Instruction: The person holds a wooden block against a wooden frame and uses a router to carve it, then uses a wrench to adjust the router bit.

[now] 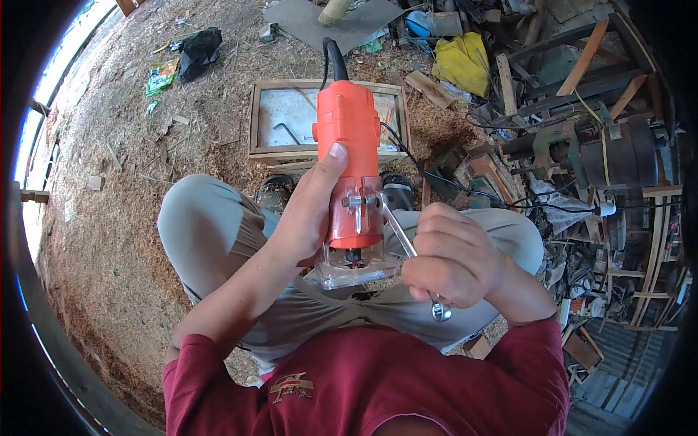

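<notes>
An orange trim router [347, 123] with a clear plastic base [356, 275] stands upright between my hands, its black cord leaving the top. My left hand [318, 200] is wrapped round its left side, thumb on the orange body. A metal combination wrench [399, 234] is gripped in my right hand [454, 258]. Its upper end meets the bolt at the side of the clear base bracket, and its ring end shows below my fist. Inside the base, a dark collet [353, 256] is visible under the motor.
Beyond my feet lies a wooden-framed tray [256, 120] holding a hex key [286, 133]. A black plastic bag [199, 54] is on the sawdust-covered ground at the upper left. To the right are a yellow bag [463, 64], wood scraps, cables and a motor [631, 152].
</notes>
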A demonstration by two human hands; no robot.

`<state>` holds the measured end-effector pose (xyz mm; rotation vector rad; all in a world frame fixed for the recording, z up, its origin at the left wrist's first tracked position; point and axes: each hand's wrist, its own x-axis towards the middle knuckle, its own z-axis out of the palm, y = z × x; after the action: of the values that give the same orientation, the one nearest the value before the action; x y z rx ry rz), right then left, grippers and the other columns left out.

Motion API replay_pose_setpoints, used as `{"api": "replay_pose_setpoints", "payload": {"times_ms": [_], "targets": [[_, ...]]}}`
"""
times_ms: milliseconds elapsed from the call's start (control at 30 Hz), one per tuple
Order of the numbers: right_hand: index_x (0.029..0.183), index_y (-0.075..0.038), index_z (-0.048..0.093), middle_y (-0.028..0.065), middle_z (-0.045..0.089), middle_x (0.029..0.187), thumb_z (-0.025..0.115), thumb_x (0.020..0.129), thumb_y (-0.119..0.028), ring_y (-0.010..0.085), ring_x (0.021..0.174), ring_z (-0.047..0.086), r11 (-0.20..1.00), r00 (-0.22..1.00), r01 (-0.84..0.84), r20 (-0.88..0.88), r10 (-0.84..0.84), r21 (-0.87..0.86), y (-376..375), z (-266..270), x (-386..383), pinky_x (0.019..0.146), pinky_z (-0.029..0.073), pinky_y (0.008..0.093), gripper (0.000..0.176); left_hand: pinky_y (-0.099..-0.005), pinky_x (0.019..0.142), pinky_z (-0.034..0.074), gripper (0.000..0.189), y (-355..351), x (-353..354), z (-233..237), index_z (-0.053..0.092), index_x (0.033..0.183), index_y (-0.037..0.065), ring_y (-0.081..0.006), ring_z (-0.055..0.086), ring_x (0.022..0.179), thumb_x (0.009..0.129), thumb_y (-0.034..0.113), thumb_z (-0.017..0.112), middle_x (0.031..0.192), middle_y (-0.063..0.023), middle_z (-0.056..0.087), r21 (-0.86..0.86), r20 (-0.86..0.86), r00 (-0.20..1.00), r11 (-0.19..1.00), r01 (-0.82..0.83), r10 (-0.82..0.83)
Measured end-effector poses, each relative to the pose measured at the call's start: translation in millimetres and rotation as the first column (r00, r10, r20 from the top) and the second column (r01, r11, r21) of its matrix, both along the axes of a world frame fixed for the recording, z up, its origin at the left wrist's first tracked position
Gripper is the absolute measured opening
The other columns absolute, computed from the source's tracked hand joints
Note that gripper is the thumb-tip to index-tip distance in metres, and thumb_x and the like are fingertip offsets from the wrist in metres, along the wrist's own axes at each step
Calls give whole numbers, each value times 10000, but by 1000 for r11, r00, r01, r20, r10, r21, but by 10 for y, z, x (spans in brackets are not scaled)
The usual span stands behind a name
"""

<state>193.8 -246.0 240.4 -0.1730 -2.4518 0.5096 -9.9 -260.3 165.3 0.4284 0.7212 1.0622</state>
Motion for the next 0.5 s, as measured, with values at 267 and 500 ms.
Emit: {"api": "replay_pose_setpoints", "payload": {"times_ms": [267,500], "targets": [[960,-22,617,60,541,772,732,855,-112,249,649,533,991,999,42,19,-40,-128,42,75,27,609,438,353,180,-333,785,573,639,10,29,-63,538,1250,25,-149,669,874,1003,614,532,999,-70,647,28,22,1000,1000,3,-4],[1027,-32,593,49,551,851,559,1006,-84,189,756,538,944,835,276,-441,-329,-182,220,63,277,711,440,339,66,-412,743,632,669,113,-39,-239,560,1228,37,-254,734,794,972,655,535,947,-123,693,-170,-38,996,981,-92,86]]}}
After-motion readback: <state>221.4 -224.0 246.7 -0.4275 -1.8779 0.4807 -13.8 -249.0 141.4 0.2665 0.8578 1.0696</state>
